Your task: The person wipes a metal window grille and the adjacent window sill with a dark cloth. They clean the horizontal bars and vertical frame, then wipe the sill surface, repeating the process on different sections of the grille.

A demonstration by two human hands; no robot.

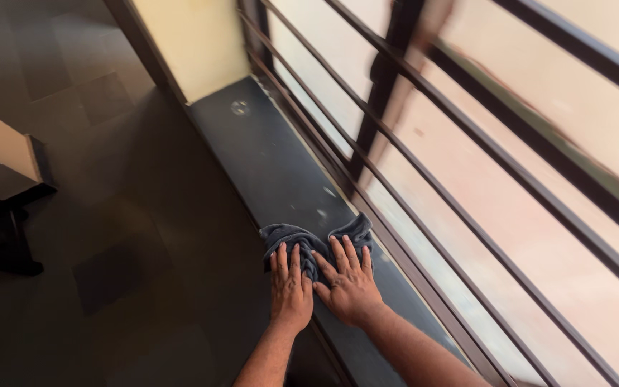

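**A:** What have I got at the bottom centre of the frame?

**B:** Both of my hands flat on a crumpled dark grey cloth point(314, 242). My left hand point(290, 287) lies with fingers straight and slightly spread, pressing on the cloth's left half. My right hand point(349, 283) is angled in beside it, fingers also extended, index tip touching the left hand. Neither is curled round the fabric: they press it down, they don't grip it.

**A:** And the cloth sits where?

**B:** On the dark window ledge point(266, 154), which runs from the lower centre up towards the upper middle, just beside the horizontal window bars point(467, 215) on the right of the frame.

**A:** Anything else on the ledge?

**B:** Pale marks near the cloth point(324, 201) and a whitish smudge point(240, 107) further up. The frame is blurred, so I can't say whether they're dust, paint or reflections.

**A:** Where might this go wrong?

**B:** I'd judge that open palms give little hold, so the bunched cloth could slide out from under them, or off the ledge's left edge onto the tiled floor point(109, 251). My right knuckles are near the lowest bar, too; a sideways push could knock them. The dark table point(1, 186) at left is well apart
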